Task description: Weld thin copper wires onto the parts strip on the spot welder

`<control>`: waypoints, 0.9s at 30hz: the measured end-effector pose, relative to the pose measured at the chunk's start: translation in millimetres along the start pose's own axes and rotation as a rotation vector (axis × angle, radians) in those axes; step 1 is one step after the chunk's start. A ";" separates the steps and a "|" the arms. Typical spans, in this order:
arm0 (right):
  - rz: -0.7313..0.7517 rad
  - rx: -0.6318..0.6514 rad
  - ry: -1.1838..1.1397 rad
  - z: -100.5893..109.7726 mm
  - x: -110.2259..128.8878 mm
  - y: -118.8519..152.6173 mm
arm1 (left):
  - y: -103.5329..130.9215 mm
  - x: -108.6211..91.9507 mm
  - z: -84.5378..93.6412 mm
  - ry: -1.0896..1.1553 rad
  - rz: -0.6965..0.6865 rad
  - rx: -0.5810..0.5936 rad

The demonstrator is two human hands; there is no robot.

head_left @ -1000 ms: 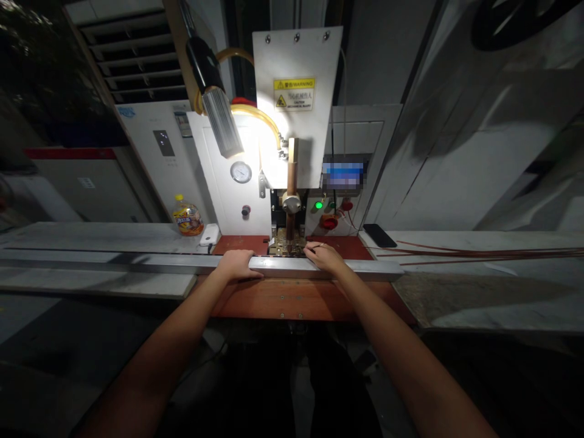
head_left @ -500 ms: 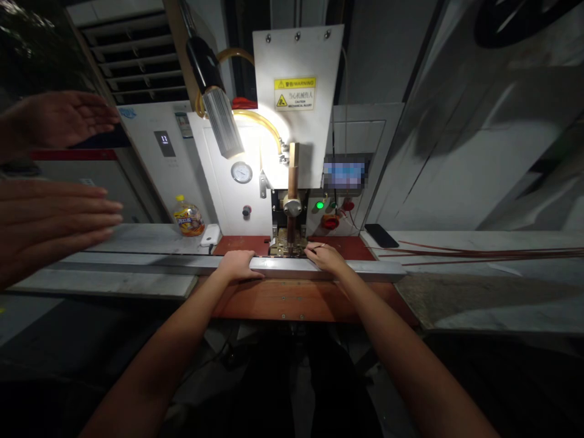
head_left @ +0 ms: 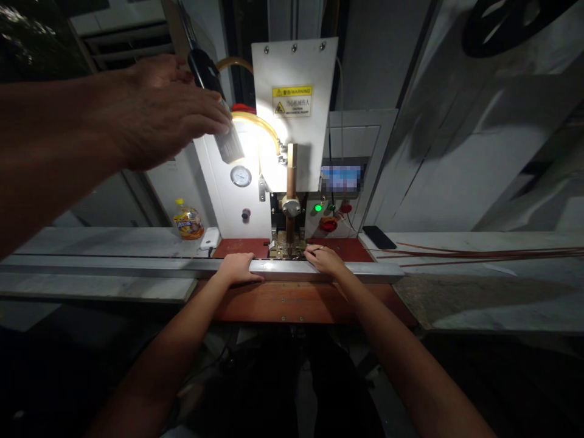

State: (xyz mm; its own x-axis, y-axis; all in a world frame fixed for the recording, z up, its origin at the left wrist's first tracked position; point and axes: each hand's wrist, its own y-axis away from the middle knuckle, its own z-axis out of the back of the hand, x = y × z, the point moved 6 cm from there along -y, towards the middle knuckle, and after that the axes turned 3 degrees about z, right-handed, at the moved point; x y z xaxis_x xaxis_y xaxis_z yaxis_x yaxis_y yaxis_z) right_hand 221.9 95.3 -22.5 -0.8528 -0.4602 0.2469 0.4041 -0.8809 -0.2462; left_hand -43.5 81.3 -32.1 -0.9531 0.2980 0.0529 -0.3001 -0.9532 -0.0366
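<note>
A long silver metal bar (head_left: 301,269) runs across the front of the press-like machine. My left hand (head_left: 237,267) is closed over this bar, its thumb along the front side and its other fingers over the back. On the right, my right hand (head_left: 325,258) rests against the bar with its fingers pinched together. These fingertips are beside the small metal fixture (head_left: 287,246) under the machine's copper-coloured upright post (head_left: 291,176). What they hold, if anything, is too small to make out. The post's lower end reaches down to the fixture between my two hands.
Another person's hand (head_left: 168,115) reaches in from the left over the lit work lamp (head_left: 228,143). A bottle (head_left: 188,220) and a white device (head_left: 210,238) stand at left. Right of the machine lie a phone (head_left: 379,237) and thin brown rods (head_left: 460,252).
The other person's hands were apart at the left edge. Now an arm extends further right and up, with a hand at the lamp. My own hands have stayed in place.
</note>
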 end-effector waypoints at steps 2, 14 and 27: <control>-0.010 0.004 0.005 0.0 -0.6 0.0 | 0.3 -0.9 1.3 -0.001 -0.002 -0.006; 0.018 -0.006 0.030 -1.6 -1.0 0.1 | 0.4 -1.5 2.1 -0.003 0.041 -0.002; 0.073 -0.069 0.066 -4.5 -0.8 3.6 | 7.7 -4.7 4.8 -0.009 0.046 -0.021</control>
State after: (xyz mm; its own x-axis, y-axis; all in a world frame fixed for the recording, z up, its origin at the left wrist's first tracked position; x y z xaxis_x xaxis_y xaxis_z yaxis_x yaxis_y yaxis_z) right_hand 222.6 93.0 -27.8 -0.8428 -0.5125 0.1642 0.4441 -0.8347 -0.3258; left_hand -41.1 72.3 -27.9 -0.9654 0.2539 0.0592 -0.2573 -0.9644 -0.0604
